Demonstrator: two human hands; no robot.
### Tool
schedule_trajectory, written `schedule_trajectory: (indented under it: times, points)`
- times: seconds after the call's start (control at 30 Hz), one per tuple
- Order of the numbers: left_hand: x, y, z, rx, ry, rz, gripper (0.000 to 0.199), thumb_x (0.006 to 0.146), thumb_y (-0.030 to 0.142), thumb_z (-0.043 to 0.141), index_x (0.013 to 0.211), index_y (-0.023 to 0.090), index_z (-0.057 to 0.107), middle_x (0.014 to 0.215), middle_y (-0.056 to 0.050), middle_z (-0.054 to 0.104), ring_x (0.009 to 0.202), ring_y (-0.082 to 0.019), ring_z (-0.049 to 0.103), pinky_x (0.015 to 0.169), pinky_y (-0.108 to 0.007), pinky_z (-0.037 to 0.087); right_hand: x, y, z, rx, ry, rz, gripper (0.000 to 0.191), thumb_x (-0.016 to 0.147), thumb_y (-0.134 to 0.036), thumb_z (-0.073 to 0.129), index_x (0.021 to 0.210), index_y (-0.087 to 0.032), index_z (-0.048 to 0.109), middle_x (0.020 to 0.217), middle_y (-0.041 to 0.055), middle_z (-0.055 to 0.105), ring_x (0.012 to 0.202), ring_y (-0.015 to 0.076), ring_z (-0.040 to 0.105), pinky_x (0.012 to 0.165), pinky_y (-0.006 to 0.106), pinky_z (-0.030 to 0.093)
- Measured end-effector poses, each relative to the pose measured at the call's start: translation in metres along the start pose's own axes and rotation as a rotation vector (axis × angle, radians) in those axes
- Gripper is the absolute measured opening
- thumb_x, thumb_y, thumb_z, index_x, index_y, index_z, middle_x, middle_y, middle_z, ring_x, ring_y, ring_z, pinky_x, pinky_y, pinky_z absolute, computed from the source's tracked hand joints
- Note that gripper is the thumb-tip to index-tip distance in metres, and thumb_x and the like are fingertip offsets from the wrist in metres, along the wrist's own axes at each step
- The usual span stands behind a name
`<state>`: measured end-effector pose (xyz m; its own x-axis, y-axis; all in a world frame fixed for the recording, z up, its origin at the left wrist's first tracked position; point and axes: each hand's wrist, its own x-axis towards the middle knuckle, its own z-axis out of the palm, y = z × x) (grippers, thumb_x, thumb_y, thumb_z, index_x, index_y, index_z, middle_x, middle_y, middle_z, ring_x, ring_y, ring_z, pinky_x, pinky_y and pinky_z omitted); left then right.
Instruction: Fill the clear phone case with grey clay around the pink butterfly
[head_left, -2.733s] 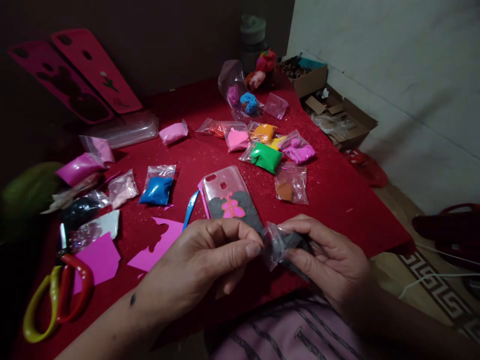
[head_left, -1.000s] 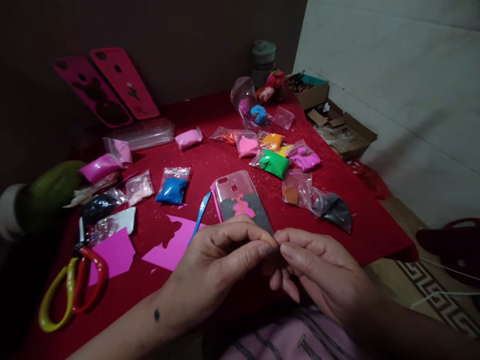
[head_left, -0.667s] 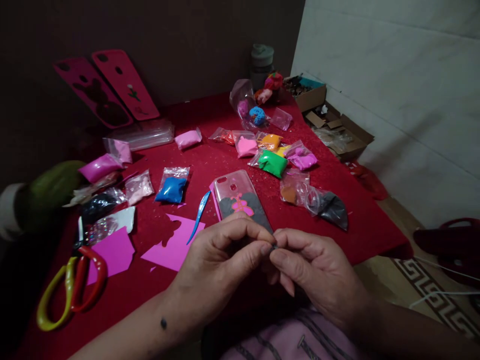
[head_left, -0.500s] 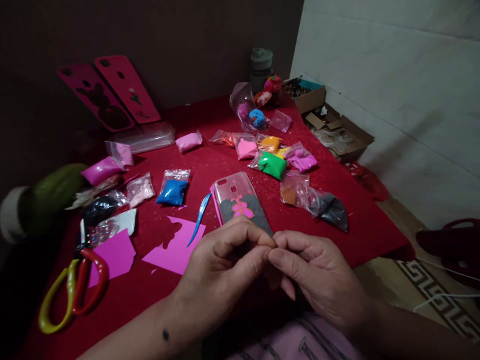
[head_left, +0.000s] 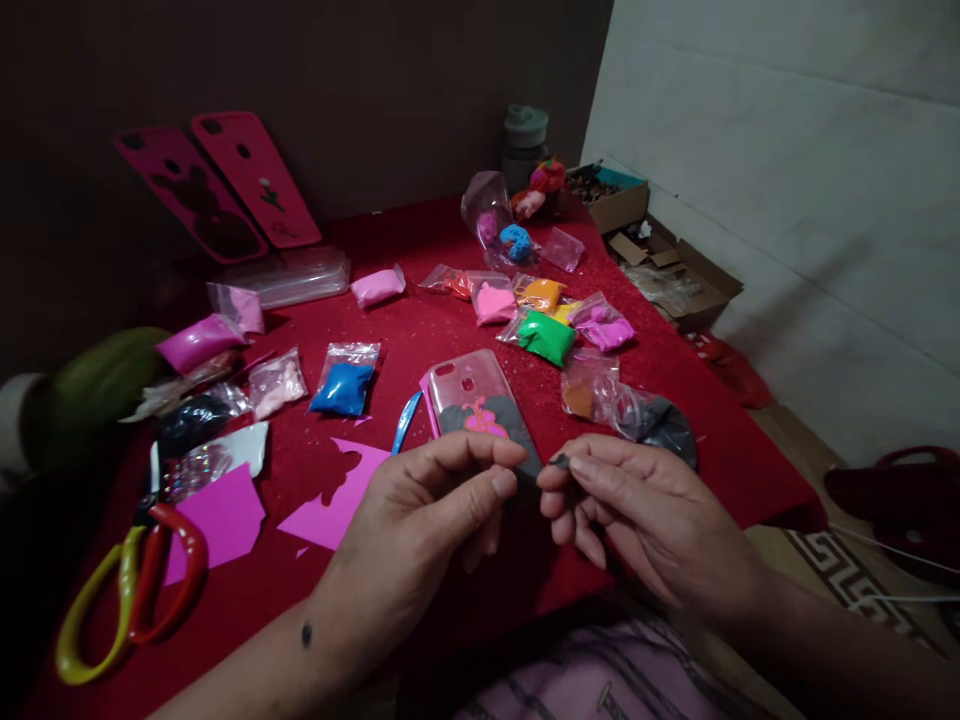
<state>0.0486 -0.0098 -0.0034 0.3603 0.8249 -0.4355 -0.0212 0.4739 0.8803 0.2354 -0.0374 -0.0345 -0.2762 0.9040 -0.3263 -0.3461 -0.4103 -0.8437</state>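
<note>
My right hand [head_left: 637,500] pinches a tiny bit of dark grey clay [head_left: 559,461] between thumb and forefinger. Just to its left, my left hand [head_left: 435,520] is closed in a loose pinch; anything between its fingertips is hidden. Behind both hands lies a clear phone case [head_left: 454,382] bearing dark grey clay wings and a pink butterfly shape [head_left: 484,416]. Its lower end is partly covered by my fingers. A bag of dark grey clay [head_left: 664,432] lies beyond my right hand. The blue modelling tool [head_left: 406,420] sits behind my left hand, partly hidden by it.
Scissors [head_left: 142,590] with red and yellow handles lie at left, beside cut pink sheets [head_left: 217,525]. Several clay bags, including blue [head_left: 343,385] and green [head_left: 546,337], are spread over the red cloth [head_left: 420,330]. Decorated phone cases [head_left: 259,180] lean at the back; cardboard boxes [head_left: 697,280] stand right.
My hands, which met at the fingertips, have moved apart. The dark grey bit now shows in my right fingers. The view has shifted slightly, and my left hand covers more of the blue tool.
</note>
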Motion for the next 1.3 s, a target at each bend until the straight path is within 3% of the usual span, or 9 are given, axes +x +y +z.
schedule_trajectory:
  times: [0.13, 0.3, 0.63, 0.77, 0.93, 1.03, 1.13, 1.2, 1.3]
  points:
    - [-0.001, 0.0, 0.002, 0.095, 0.057, 0.125, 0.013, 0.08, 0.025, 0.073, 0.092, 0.02, 0.072, 0.07, 0.002, 0.065, 0.059, -0.009, 0.056, 0.053, -0.018, 0.042, 0.002, -0.004, 0.001, -0.103, -0.034, -0.005, 0.027, 0.094, -0.039, 0.055, 0.092, -0.014, 0.065, 0.077, 0.0037, 0.063, 0.056, 0.008, 0.052, 0.049, 0.02, 0.036]
    - [0.003, 0.0, 0.002, 0.534, 0.07, 0.478, 0.005, 0.084, 0.024, 0.069, 0.087, 0.02, 0.072, 0.08, -0.001, 0.069, 0.076, -0.014, 0.065, 0.071, -0.023, 0.05, 0.003, -0.01, 0.007, -0.322, -0.087, -0.011, 0.031, 0.096, -0.037, 0.05, 0.077, -0.014, 0.061, 0.061, -0.0013, 0.054, 0.053, 0.0073, 0.045, 0.052, 0.021, 0.034]
    - [0.002, -0.004, -0.001, 1.1, 0.196, 0.902, 0.009, 0.087, 0.012, 0.059, 0.086, 0.019, 0.065, 0.077, -0.002, 0.067, 0.065, -0.011, 0.065, 0.058, -0.018, 0.049, 0.01, -0.021, 0.012, -0.459, -0.157, -0.021, 0.038, 0.096, -0.041, 0.047, 0.07, -0.015, 0.058, 0.053, -0.0033, 0.048, 0.051, 0.0082, 0.043, 0.051, 0.022, 0.034]
    - [0.003, -0.004, 0.001, 1.176, 0.245, 0.926, 0.009, 0.086, 0.013, 0.057, 0.083, 0.02, 0.061, 0.073, 0.0, 0.065, 0.062, -0.011, 0.063, 0.054, -0.019, 0.047, 0.016, -0.026, 0.013, -0.6, -0.181, -0.122, 0.036, 0.097, -0.033, 0.045, 0.066, -0.017, 0.054, 0.056, -0.0037, 0.047, 0.052, 0.0078, 0.043, 0.05, 0.02, 0.034]
    - [0.002, 0.002, 0.0, 1.107, 0.232, 0.892, 0.011, 0.083, 0.01, 0.056, 0.078, 0.019, 0.058, 0.069, 0.0, 0.062, 0.059, -0.011, 0.058, 0.053, -0.019, 0.044, 0.02, -0.033, 0.014, -0.95, -0.264, -0.493, 0.028, 0.097, -0.021, 0.041, 0.078, -0.015, 0.061, 0.072, 0.0033, 0.058, 0.065, 0.0118, 0.053, 0.062, 0.024, 0.042]
    - [-0.001, 0.01, -0.006, 0.832, 0.069, 0.659, 0.012, 0.083, 0.012, 0.057, 0.073, 0.019, 0.057, 0.067, 0.002, 0.057, 0.058, -0.009, 0.054, 0.054, -0.018, 0.042, 0.025, -0.039, 0.011, -1.055, -0.287, -0.629, 0.026, 0.095, -0.016, 0.041, 0.083, -0.013, 0.064, 0.074, 0.0058, 0.062, 0.065, 0.0132, 0.055, 0.062, 0.026, 0.042]
    - [-0.002, 0.018, -0.015, 0.53, -0.023, 0.377, 0.012, 0.087, 0.022, 0.06, 0.075, 0.02, 0.061, 0.066, 0.004, 0.057, 0.056, -0.009, 0.051, 0.05, -0.018, 0.039, 0.035, -0.046, 0.006, -1.126, -0.191, -0.596, 0.027, 0.093, -0.015, 0.044, 0.075, -0.015, 0.064, 0.069, 0.0025, 0.062, 0.062, 0.0118, 0.054, 0.06, 0.025, 0.04]
    - [0.002, 0.02, -0.021, 0.516, 0.07, 0.369, 0.01, 0.086, 0.026, 0.065, 0.077, 0.022, 0.065, 0.069, 0.004, 0.061, 0.059, -0.009, 0.054, 0.052, -0.018, 0.04, 0.043, -0.051, 0.004, -1.18, -0.133, -0.544, 0.028, 0.093, -0.015, 0.045, 0.074, -0.015, 0.065, 0.068, 0.0021, 0.063, 0.062, 0.0119, 0.055, 0.06, 0.025, 0.039]
    - [0.013, 0.02, -0.027, 0.725, 0.247, 0.55, 0.004, 0.084, 0.023, 0.068, 0.081, 0.022, 0.071, 0.075, 0.001, 0.066, 0.069, -0.012, 0.061, 0.064, -0.02, 0.045, 0.054, -0.056, 0.002, -1.268, -0.14, -0.527, 0.026, 0.093, -0.015, 0.047, 0.08, -0.013, 0.07, 0.072, 0.0045, 0.067, 0.065, 0.0138, 0.059, 0.063, 0.027, 0.041]
